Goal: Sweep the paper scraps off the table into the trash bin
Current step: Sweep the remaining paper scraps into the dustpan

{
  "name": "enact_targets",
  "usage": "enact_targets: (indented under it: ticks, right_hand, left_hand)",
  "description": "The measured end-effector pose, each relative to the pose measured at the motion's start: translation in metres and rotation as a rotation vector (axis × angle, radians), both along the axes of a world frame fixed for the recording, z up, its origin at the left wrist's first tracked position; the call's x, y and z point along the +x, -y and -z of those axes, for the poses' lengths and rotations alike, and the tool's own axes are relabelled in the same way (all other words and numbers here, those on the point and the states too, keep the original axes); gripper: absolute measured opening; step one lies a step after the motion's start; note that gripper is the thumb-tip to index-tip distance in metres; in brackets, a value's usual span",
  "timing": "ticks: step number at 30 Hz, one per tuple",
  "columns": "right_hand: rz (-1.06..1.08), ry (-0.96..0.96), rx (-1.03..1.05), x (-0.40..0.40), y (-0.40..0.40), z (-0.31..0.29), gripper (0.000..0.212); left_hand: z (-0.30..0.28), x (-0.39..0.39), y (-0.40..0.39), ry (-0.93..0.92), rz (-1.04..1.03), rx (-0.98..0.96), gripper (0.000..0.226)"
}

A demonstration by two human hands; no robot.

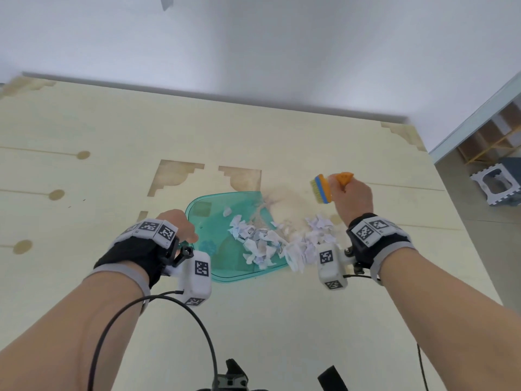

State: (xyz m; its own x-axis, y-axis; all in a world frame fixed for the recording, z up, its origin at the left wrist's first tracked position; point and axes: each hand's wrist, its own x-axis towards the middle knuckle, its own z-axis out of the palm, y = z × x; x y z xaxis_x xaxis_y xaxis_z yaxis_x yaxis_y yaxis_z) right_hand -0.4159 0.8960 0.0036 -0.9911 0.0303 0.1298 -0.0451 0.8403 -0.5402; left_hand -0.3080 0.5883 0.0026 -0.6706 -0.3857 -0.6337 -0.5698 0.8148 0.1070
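A pale wooden surface (253,320) with darker inlay shapes and round dots fills the view, backed by a white wall. A translucent teal dustpan (214,213) lies flat on the surface near its centre, mouth facing right.

The left hand (180,225) sits at the dustpan's near-left edge. Its fingers are curled down over the rim or handle there; the exact hold is hidden behind the hand and a white marker-tagged block, so it cannot be told whether they clasp it. A black wrist brace with printed square markers wraps the wrist, and a black cable loops from it toward the near edge.

The right hand (353,197) is raised to the right of the dustpan, fingers wrapped firmly around the orange handle of a small brush (324,189). The brush has an orange and blue block with pale bristles pointing left and down, clear of the surface.

The paper scraps (270,244), white with faint print, lie in a loose heap. Most rest inside the dustpan's right half; the remainder spill across its open lip onto the surface just to the right, below the brush.

No trash bin is identifiable.
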Motion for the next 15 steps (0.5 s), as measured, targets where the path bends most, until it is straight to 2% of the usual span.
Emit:
enact_targets:
  ticks: [4,8,11,13,15]
  right_hand:
    - [-0.017,0.001,0.071,-0.017,-0.018,0.001,0.055]
    - [-0.008,0.178,0.167,-0.034,-0.022,0.009,0.043]
    - [-0.133,0.273,0.184,-0.026,-0.003,0.017,0.042]
    - [-0.172,0.253,0.147,-0.026,0.008,0.015,0.045]
    - [-0.114,0.135,0.085,-0.039,0.011,0.01,0.047]
  left_hand:
    - [0.004,-0.003,0.002,-0.003,-0.022,0.003,0.041]
    - [0.007,-0.008,0.004,0.005,-0.046,-0.009,0.039]
    - [0.008,-0.009,0.007,0.01,-0.065,0.004,0.037]
    - [0.008,-0.011,0.009,0.008,-0.086,0.015,0.036]
    - [0.007,-0.011,0.011,0.011,-0.108,0.023,0.035]
